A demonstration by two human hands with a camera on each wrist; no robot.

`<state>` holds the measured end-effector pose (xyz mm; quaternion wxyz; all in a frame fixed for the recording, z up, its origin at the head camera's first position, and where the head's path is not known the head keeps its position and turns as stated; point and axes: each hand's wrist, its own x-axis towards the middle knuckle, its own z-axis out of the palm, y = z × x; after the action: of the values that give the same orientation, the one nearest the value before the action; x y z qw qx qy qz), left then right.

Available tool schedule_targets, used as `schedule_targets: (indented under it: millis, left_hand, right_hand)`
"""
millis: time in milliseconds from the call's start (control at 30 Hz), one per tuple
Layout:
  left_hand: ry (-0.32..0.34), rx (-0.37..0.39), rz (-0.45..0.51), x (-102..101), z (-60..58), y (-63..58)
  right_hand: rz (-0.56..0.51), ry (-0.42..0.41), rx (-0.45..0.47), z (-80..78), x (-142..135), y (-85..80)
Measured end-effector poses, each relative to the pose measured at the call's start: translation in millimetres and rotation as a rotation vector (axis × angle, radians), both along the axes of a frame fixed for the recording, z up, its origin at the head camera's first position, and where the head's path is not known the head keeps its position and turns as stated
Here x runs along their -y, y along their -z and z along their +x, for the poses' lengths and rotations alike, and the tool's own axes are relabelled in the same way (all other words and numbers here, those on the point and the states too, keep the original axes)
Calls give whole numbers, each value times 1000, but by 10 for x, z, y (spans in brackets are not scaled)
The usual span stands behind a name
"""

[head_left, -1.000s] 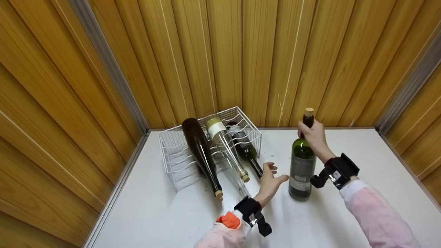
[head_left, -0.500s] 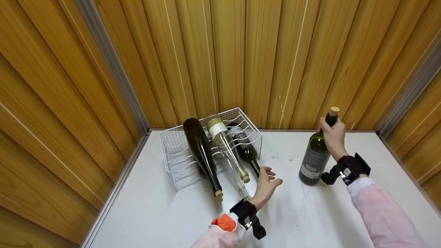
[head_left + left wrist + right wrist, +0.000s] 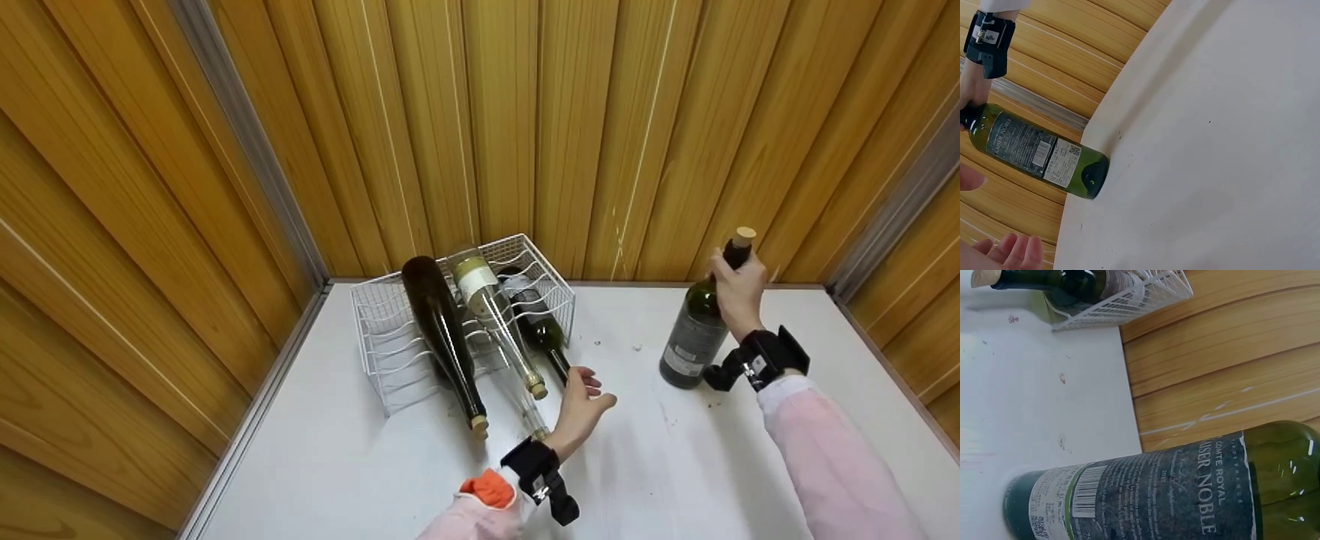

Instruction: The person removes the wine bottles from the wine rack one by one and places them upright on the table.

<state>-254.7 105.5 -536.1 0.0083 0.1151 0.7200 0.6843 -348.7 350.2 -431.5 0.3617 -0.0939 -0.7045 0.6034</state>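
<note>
My right hand [image 3: 739, 292] grips the neck of a corked green wine bottle [image 3: 694, 341] on the right side of the table. Its dark printed label fills much of the right wrist view, and its base meets the white tabletop in the left wrist view. My left hand [image 3: 581, 412] holds nothing, with thumb and fingers spread apart. It overlaps the neck end of a dark green wine bottle [image 3: 540, 330] lying in the white wire rack [image 3: 375, 367]. A brown bottle [image 3: 442, 337] and a clear glass bottle [image 3: 499, 322] lie there too, corks toward me.
The white table [image 3: 315, 465] runs back to wood-panelled walls [image 3: 495, 135] on several sides. Metal framing [image 3: 247, 142] lines the left corner. More clear glass shows below the upper clear bottle, its neck end partly behind my left wrist.
The gripped wine bottle has moved right and back across the table with my right hand. My left hand has shifted slightly left and down; the bottles in the rack have stayed put.
</note>
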Motion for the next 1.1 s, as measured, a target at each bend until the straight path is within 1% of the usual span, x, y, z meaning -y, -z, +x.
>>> schedule_targets:
  millis: [100,200,333,467,567,767,867,933,1000,1100]
  left_hand:
    - [-2,2,-10,-3,5,15]
    - [2,8,-17,-11,9,32]
    - [11,8,-14,-16,9,43]
    - [19,20,-26,2,18,49]
    - [20,15,-31,14,29,60]
    - [37,11,-29,2,30,67]
    - [42,5,-29,-2,18,67]
    - [39,-2,-28,-3,12,64]
    - [40,-6,-30,-6,12,59]
    - [52,-9,-32,-13,20,45]
  right_hand:
    - [14,23,-29,-48,-51,31]
    - [11,45,-38,-76,-100,51]
    - [-23,40,-52,-110,-161,56]
    - [-47,13,-81,-67,-148,-9]
    - [-38,16,-89,-21,-138,-55]
    - [3,47,-58,-23,-260,-71]
    - [12,52,-58,-69,-341,-40]
    - [13,39,-52,-113,-390,-9]
    - [52,45,-19,-146,-430,12]
    - [166,73,85,-136,-475,18]
